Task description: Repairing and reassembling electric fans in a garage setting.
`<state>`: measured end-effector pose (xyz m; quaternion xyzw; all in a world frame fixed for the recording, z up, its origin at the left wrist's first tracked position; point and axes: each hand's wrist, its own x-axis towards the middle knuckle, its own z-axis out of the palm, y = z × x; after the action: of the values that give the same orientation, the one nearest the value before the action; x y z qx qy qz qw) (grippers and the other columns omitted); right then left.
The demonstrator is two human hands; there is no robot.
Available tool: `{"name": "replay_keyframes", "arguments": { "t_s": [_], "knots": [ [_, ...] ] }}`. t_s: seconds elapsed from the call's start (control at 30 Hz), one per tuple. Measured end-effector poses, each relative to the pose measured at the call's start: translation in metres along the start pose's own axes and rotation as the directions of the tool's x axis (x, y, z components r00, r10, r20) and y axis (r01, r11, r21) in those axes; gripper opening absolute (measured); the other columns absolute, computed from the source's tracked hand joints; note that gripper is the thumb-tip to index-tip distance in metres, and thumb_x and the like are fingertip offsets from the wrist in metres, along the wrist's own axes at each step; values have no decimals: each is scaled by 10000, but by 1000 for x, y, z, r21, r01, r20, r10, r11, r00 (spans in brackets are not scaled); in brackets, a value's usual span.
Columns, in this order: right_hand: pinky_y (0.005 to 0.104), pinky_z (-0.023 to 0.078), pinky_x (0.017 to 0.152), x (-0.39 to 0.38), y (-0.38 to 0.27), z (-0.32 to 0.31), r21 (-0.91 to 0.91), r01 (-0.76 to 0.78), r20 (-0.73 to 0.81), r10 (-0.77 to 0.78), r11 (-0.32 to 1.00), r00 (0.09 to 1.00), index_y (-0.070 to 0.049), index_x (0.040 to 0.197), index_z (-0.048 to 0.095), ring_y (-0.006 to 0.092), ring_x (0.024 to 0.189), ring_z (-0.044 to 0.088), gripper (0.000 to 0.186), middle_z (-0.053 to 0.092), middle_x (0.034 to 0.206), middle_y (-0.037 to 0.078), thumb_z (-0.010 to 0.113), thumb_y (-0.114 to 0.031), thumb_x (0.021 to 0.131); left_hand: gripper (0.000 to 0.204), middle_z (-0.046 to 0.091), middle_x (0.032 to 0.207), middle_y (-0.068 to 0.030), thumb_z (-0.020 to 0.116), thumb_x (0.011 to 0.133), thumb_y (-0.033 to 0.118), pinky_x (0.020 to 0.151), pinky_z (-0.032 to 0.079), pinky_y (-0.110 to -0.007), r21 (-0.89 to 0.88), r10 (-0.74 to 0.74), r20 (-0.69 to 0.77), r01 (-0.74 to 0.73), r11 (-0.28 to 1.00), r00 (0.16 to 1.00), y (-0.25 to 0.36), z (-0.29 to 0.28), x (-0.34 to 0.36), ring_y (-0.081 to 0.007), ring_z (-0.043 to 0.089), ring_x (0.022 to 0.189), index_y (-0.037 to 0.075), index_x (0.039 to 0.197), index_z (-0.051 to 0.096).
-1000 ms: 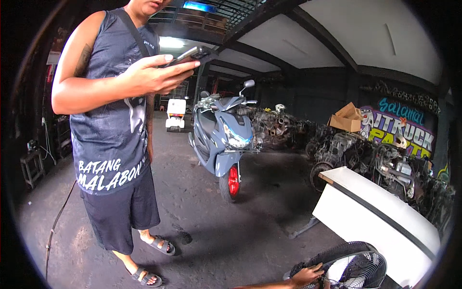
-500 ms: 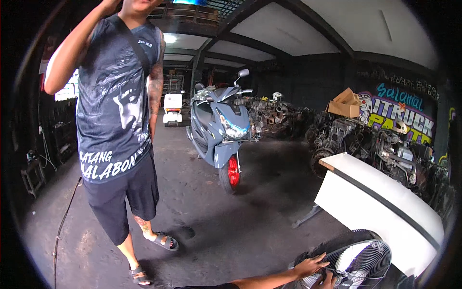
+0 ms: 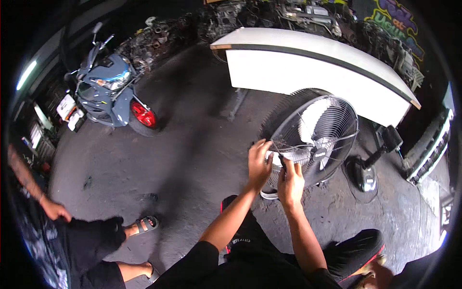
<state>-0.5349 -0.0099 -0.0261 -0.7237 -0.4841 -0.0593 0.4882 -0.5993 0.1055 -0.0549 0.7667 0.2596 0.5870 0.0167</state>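
Note:
A big fan with white blades leans on the floor in front of me, its black wire guard round them and a dark hub at the middle. At the guard's near left edge is my left hand, fingers bent and closed against the wires. Close beside it, my right hand is closed with thumb and fingers together. A small dark piece shows at its fingertips, too small to name. Both hands are apart from the hub.
A black fan stand lies right of the fan. Behind is a white panel with a dark strip. A grey scooter stands far left. Another person's hand and sandalled foot are at left. Engine parts line the back.
My view has swung down and to the right, so the fan and both my forearms show more fully. Both hands stay at the fan guard, and the other person now appears at the left edge.

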Motion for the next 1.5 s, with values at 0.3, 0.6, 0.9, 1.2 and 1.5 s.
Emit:
{"name": "replay_keyframes", "arguments": {
  "t_s": [0.3,0.6,0.9,1.2,1.5],
  "knots": [
    [424,478,778,-8,-9,0,13,157,54,-157,988,986,-39,1107,523,390,905,543,381,456,1123,228,579,8,733,276,634,873,-94,640,865,268,691,512,-289,-335,-401,911,736,-588,95,24,-18,-12,-177,618,788,9,951,593],
    [397,468,576,-11,-7,-13,179,-238,135,216,955,967,19,1082,505,340,622,566,269,558,795,201,566,-137,871,307,656,942,-57,516,913,264,756,503,-265,-432,-371,895,685,-586,247,23,-10,-15,-144,620,858,14,1074,593],
    [356,482,650,-14,2,-7,98,92,-7,-92,991,996,-22,1072,557,299,791,570,296,496,1034,173,582,7,778,343,638,962,-101,566,908,255,703,523,-276,-384,-331,916,732,-563,226,15,-4,-19,-169,633,824,36,1171,539],
    [376,504,705,-14,-9,-10,160,106,-12,-105,981,994,-13,1150,523,281,889,573,398,498,998,180,512,48,757,260,633,971,-42,631,871,225,736,463,-281,-371,-345,918,733,-570,196,15,-8,-10,-114,583,773,93,1091,587],
    [396,465,729,-16,-4,-9,41,42,-2,-42,998,999,-40,1010,583,330,874,547,251,495,995,188,555,33,771,324,616,1008,-65,552,910,186,825,463,-299,-370,-389,907,741,-560,159,17,-3,-10,-150,572,903,73,1214,541]
  ]
}}
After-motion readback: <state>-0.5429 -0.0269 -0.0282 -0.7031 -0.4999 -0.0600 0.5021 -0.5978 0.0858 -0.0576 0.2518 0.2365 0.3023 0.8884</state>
